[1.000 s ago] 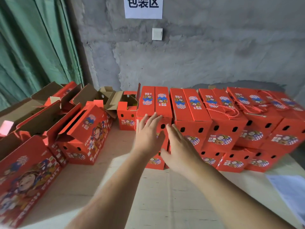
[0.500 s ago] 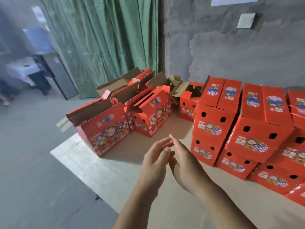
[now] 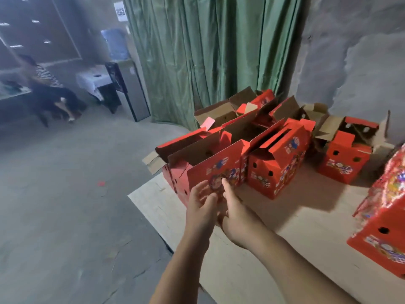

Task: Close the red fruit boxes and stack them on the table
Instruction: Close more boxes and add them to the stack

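Several red fruit boxes with open flaps stand at the table's (image 3: 274, 220) left end. The nearest open box (image 3: 210, 165) sits at the corner, its printed side facing me. My left hand (image 3: 200, 205) reaches toward that side with fingers spread, at or just short of the cardboard. My right hand (image 3: 235, 212) lies beside it, fingers straight, the fingertip at the box's picture. Behind it stand a half-folded box (image 3: 278, 163) and another open box (image 3: 346, 159). Closed boxes (image 3: 385, 220) blur at the right edge.
The wooden table's corner lies just left of my hands, with grey floor beyond. A green curtain (image 3: 210, 53) hangs behind the boxes. At far left a seated person (image 3: 43, 88) and a grey cabinet (image 3: 129, 88) stand well away.
The view has swung left from the closed stacks to the open boxes. Both hands have left the stacked box and travelled left to the nearest open box's side.
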